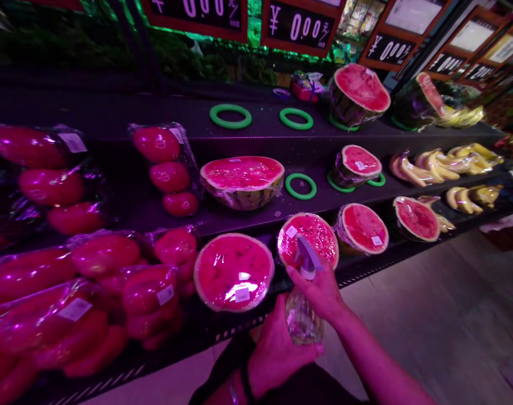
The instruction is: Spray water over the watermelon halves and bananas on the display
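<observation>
I see a clear spray bottle (304,315) held in both hands, low and close to the body, just in front of the bottom shelf (239,332) of the fruit stand. The bottle stands almost straight up, with its long way running from bottom to top and its white spray head (307,260) at the top.

My left hand (277,354) is wrapped around the fat lower part of the bottle from below and from the left. Its fingers are curled shut around it. My right hand (319,292) comes in from the right and sits higher, closed around the neck just under the spray head. I cannot tell if a finger is on the trigger.

The spray head is at the front edge of the bottom shelf. Right behind it is a wrapped half watermelon (307,239) with its red cut face turned toward me. A bigger wrapped half watermelon (234,271) sits just to the left of it on the same shelf. So the nearest fruit is just past the top of the bottle, and the right hand is the closer one to it. Bags of red fruit (100,292) fill the left end of the shelf.
</observation>
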Demonstrator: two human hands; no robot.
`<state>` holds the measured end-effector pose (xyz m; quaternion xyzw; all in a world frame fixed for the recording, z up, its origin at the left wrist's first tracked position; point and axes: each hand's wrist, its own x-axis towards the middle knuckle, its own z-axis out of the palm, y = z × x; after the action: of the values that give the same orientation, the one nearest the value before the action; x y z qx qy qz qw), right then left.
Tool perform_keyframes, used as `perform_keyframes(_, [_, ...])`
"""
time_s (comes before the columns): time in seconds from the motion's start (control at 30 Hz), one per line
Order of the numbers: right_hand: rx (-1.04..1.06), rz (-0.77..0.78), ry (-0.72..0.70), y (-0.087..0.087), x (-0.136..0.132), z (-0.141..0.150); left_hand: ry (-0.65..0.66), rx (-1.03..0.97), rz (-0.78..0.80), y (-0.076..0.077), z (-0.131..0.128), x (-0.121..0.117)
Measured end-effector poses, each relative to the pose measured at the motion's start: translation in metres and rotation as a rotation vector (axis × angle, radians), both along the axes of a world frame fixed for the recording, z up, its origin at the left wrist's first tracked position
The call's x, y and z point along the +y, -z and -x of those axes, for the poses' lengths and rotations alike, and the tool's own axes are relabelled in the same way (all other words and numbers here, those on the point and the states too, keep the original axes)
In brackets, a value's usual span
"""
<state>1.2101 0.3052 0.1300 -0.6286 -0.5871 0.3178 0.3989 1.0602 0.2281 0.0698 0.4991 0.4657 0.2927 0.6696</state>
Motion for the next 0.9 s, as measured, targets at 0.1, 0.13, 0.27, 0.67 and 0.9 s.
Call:
perform_keyframes(0.1, [0.061,-0.067,0.068,-0.019,0.009,0.008,-0.124,0.038,-0.016,-0.01,0.007,0.003])
perform_keyframes(0.13, [0.071,-0.096,0.089,-0.027,0.013,0.011,-0.156,0.044,-0.032,-0.012,0.01,0.005])
perform_keyframes(0.27, [0.062,-0.163,0.086,-0.059,0.037,0.023,-0.239,0.028,-0.176,-0.02,0.022,0.009])
perform_keyframes(0.67, [0.046,-0.159,-0.057,-0.079,0.08,0.064,-0.402,0.04,-0.28,-0.025,0.048,0.017])
perform_keyframes(0.9, [-0.12,-0.139,-0.076,-0.069,0.052,0.062,-0.246,0.037,-0.303,-0.023,0.052,0.006])
